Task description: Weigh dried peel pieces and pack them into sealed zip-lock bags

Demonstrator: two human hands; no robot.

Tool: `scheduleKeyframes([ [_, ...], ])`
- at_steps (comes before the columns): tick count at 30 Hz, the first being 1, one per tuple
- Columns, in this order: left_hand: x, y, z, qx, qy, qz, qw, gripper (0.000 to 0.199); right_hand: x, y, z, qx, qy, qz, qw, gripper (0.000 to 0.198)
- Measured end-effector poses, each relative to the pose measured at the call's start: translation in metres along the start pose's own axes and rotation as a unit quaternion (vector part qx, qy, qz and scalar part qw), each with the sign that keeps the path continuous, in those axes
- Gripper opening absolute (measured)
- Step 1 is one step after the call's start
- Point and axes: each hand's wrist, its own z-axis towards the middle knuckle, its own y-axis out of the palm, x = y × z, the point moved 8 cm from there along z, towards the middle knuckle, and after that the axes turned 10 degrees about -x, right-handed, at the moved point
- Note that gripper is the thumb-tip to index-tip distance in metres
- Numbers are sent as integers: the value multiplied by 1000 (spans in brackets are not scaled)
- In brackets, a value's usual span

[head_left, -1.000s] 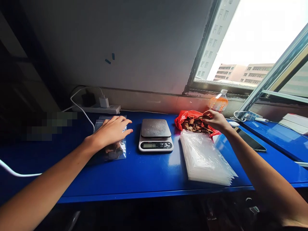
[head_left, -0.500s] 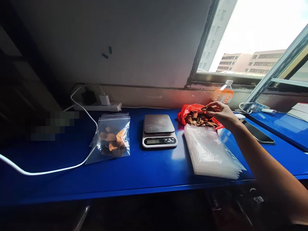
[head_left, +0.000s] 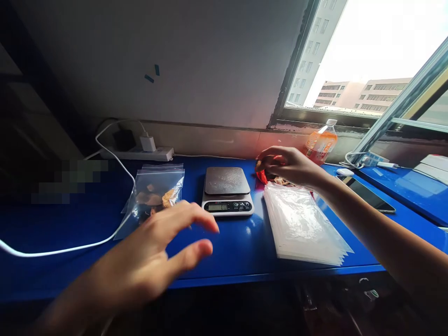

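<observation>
Filled clear plastic zip bags (head_left: 157,185) sat left, so some done imo. R hand (head_left: 285,163) pinched brown dried piece (head_left: 258,165) at far-right red plastic bag (head_left: 261,177), more in it; white plastic scale (head_left: 227,211) unloaded, L hand (head_left: 152,252) loose w/ nada.

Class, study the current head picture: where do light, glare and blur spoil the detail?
In the head view, the dark-framed glass window is largely washed out white; in the same view, glare whitens parts of the stack of clear plastic bags, the bare left hand is blurred, and the far left sinks into shadow.
</observation>
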Motion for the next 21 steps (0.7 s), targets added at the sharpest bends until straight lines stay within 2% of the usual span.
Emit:
scheduleKeyframes([
  [2, 30, -48, 66, -14, -15, 35, 999, 51, -2, 29, 18, -94, 5, 13, 995, 21],
  [4, 45, -83, 113, -24, -59, 65, 996, 60, -1, 53, 36, -155, 15, 23, 988, 22],
  [7, 42, -101, 143, -68, -103, 70, 990, 66, 3, 71, 60, -170, 30, -19, 985, 31],
  [10, 29, -101, 152, -119, -90, 61, 987, 66, -2, 70, 71, -132, 13, -129, 983, 40],
  [13, 21, -107, 162, -145, -67, 61, 985, 63, -17, 50, 62, -77, -43, -179, 980, 45],
  [16, 18, -119, 173, -128, -72, 71, 987, 55, -17, 9, 38, -33, -55, -159, 985, 50],
  [19, 22, -133, 183, -61, -102, 76, 990, 43, 20, -39, 9, -26, 21, -160, 987, 48],
  [21, 32, -137, 188, -22, -85, 78, 993, 38, 57, -66, -10, 3, 76, -157, 985, 45],
])
